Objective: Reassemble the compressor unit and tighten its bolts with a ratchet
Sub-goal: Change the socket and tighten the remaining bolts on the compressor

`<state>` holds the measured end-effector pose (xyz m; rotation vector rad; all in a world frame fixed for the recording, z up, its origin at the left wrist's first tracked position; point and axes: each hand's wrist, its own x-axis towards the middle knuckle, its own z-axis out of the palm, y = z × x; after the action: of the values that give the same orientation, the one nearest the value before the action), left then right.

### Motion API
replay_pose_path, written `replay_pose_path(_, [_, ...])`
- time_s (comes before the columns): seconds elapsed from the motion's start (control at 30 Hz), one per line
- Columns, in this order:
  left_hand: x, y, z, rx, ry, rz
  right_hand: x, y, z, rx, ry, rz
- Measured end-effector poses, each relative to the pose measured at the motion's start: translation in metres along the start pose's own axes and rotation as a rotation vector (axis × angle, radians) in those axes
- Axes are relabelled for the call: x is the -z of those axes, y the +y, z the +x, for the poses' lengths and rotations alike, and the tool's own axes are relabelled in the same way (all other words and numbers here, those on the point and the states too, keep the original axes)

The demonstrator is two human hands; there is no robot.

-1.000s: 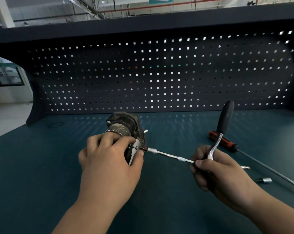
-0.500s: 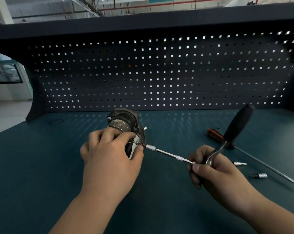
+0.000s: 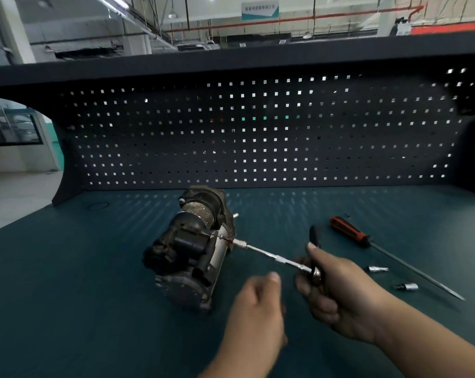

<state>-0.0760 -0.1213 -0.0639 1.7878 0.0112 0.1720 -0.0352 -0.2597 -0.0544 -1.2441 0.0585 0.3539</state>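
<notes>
Turning the ratchet (image 3: 314, 241) with nothing bracing the compressor unit (image 3: 192, 252) is where I think this could go wrong. The unit lies on its side on the desk (image 3: 67, 268), at the centre of the frame, and a hard pull could roll or swing the whole body instead of tightening the bolt.

The long extension bar (image 3: 266, 254) runs from the ratchet head up and left to the unit's flank. That much reach lets the socket end (image 3: 240, 243) tilt and slip off the bolt, rounding it. The view is too soft for me to say whether the socket is fully seated. A wide swing to the right could also knock the screwdriver (image 3: 350, 234) or the loose sockets (image 3: 378, 269) lying just beyond my wrist.

My right hand (image 3: 337, 296), lower right of centre, is wrapped round the ratchet near its head. The thumb is raised beside the black handle, which points up toward me. My left hand (image 3: 258, 309) hangs just below and right of the unit, clear of it. Its fingers are loosely curled and blurred, and they seem to hold nothing.
</notes>
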Motion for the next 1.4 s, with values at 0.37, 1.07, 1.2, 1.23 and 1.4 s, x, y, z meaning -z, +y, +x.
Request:
replay_pose_path(0.37, [-0.009,0.005,0.034,0.016,0.116,-0.625,0.018,-0.004,-0.002,-0.003,-0.154,0.197])
replay_pose_path(1.07, [-0.011,0.004,0.032,-0.029,0.091,-0.722,0.027,-0.006,-0.009,0.034,-0.363,0.436])
replay_pose_path(1.2, [-0.012,0.005,0.033,-0.034,0.086,-0.732,0.029,-0.004,-0.007,0.027,-0.366,0.464])
replay_pose_path(1.23, [-0.012,0.004,0.033,-0.035,0.087,-0.737,0.028,-0.003,-0.006,0.026,-0.367,0.462])
replay_pose_path(1.4, [-0.014,0.006,0.032,-0.049,0.105,-0.754,0.024,0.0,-0.006,0.022,-0.351,0.491])
